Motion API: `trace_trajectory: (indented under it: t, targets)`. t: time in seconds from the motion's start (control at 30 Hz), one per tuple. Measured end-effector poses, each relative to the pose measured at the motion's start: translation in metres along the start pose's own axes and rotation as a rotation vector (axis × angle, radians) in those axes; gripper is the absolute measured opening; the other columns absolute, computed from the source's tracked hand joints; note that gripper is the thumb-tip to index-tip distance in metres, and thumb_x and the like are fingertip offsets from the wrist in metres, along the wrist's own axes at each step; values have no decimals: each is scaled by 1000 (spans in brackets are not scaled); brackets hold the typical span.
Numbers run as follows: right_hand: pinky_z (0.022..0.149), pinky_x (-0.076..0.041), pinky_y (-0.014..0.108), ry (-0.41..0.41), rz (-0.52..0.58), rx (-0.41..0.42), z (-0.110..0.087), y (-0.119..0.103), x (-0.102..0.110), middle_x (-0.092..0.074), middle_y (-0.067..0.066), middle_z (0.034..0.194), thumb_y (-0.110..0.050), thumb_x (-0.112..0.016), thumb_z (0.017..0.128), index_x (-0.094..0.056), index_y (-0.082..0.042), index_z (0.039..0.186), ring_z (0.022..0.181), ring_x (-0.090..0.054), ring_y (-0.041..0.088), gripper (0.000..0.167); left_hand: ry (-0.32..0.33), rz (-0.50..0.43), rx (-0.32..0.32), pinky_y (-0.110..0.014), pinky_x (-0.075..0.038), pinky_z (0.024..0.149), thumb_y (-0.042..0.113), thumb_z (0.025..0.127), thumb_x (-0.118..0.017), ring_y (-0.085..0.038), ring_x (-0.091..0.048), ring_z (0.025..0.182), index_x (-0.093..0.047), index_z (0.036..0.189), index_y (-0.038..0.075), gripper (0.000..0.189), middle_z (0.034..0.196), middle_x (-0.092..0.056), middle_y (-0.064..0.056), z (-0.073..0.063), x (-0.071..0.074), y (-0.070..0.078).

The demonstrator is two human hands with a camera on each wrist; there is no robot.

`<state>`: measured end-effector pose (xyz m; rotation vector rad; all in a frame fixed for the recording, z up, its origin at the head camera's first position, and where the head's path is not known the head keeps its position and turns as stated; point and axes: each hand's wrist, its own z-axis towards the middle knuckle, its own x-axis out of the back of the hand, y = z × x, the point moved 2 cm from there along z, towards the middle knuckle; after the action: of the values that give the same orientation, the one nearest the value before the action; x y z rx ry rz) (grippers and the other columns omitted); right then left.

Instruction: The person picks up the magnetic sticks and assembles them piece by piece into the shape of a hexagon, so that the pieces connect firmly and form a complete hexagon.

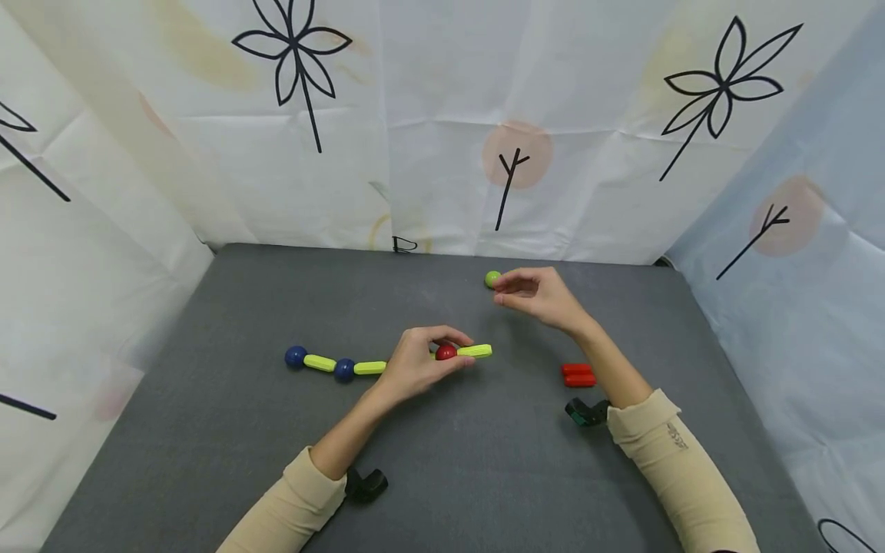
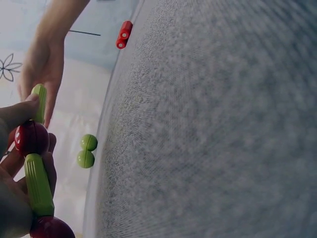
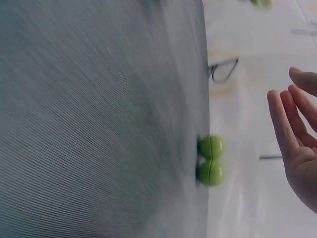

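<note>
Green balls (image 2: 86, 157) in both wrist views

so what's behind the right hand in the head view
One green ball shows partly past the right hand, on the grey table. The second green ball, touching it in the right wrist view, is covered in the head view.

Six balls (image 1: 446, 352) and six rods (image 1: 475, 351)

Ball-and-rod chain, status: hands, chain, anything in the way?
Left hand grips chain at red ball. Right hand holds nothing, near green balls. Chain ends: blue ball, lime rod. No obstruction seen.
</note>
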<state>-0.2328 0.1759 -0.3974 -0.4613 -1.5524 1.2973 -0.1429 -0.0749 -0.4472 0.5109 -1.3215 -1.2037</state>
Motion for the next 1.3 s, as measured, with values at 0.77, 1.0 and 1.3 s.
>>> trace_trajectory:
  t: [0.77,1.0,1.3]
  targets:
    - [96,-55,47,-8,-310,-122,74,66,11,-73,27,134,-12,-82,97,-70,5,135,119,-70,42,43,-12,-8,-4,-21,-50,70,21,89,-92,-9,-63,79,-84,109,18,22,103,-82,1,1,3,-1]
    - [121,-46,57,12,-249,-107,70,53,12,-69,28,141,-11,-82,97,-68,4,137,136,-64,43,45,-15,-4,11,-21,-49,68,23,89,-92,-11,-63,79,-84,110,19,22,103,-82,2,2,4,-1]
    - [120,-45,65,-22,-171,44,44,12,13,-70,29,135,-4,-83,94,-69,7,134,135,-63,46,44,-14,-19,17,-22,-50,68,21,90,-91,-13,-63,78,-84,110,19,22,103,-82,0,2,5,-1]
